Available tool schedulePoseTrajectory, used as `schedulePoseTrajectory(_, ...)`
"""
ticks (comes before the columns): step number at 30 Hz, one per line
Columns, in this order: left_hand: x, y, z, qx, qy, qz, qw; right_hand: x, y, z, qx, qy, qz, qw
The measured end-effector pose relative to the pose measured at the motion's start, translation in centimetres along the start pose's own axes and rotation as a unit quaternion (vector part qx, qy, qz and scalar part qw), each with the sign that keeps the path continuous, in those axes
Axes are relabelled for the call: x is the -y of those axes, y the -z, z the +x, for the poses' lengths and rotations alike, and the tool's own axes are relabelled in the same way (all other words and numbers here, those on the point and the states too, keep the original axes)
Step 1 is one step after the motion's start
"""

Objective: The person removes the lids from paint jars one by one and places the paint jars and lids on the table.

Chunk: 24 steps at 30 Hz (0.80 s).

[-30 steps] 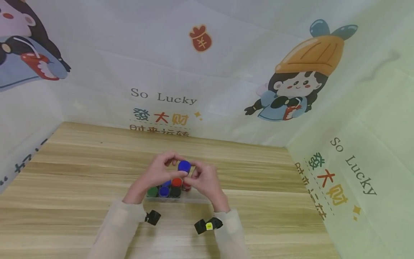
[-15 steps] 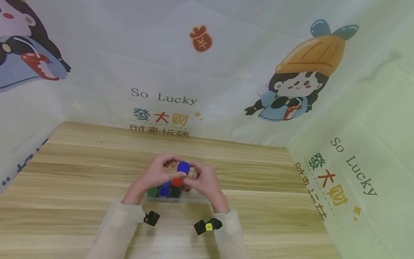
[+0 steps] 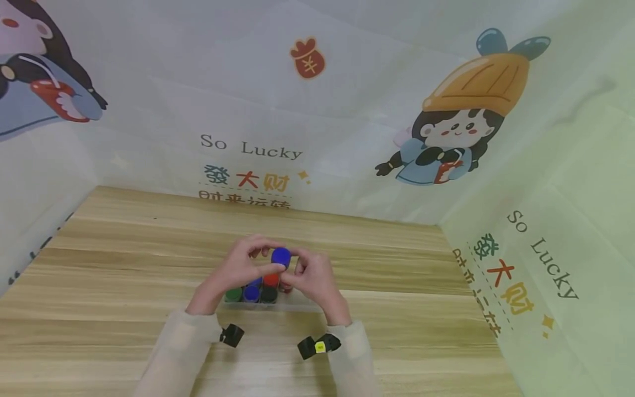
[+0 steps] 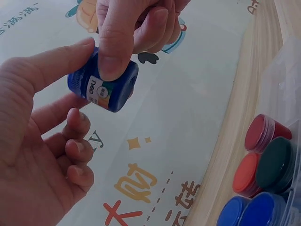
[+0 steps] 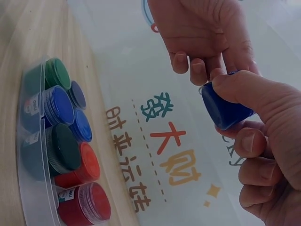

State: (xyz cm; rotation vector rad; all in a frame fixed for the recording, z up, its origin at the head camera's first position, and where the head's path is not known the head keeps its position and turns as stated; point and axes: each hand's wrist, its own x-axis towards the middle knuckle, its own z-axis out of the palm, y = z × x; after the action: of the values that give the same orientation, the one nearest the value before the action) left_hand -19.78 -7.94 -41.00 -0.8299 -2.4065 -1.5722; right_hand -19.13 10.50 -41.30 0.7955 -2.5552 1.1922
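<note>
Barely shifted since the earlier frame, the blue jar (image 4: 102,94) hangs a shade nearer the clear tray (image 5: 35,200), held aloft beyond it. Thumb and forefinger of the left hand (image 3: 243,264) pinch its ridged end; those of the right hand (image 3: 316,277) grip its body. Inside the tray stand others, including a green jar (image 5: 57,73) and a dark red jar (image 5: 80,207). Uneven twisting could make the jar slip, or spill if its cap loosens while tilted.
</note>
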Motion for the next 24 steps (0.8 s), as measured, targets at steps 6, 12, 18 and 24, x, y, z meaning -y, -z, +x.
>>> schedulePoseTrajectory(6,-0.09,-0.29,-0.15,-0.008,0.025,-0.001,0.9997,0.07,-0.07,-0.07,0.006,-0.004,0.0,1.0)
schedulePoseTrajectory(12,0.22,-0.15,-0.19,-0.004,-0.011,-0.011,0.9999,-0.11,-0.19,-0.07,0.001,0.003,0.002,1.0)
schedulePoseTrajectory(18,-0.27,-0.26,-0.2,-0.017,0.035,0.002,0.9992,-0.21,-0.4,-0.07,0.002,0.004,0.003,1.0)
schedulePoseTrajectory(24,0.07,-0.18,-0.28,-0.006,0.005,0.001,1.0,-0.02,-0.36,-0.07,0.008,-0.005,0.01,1.0)
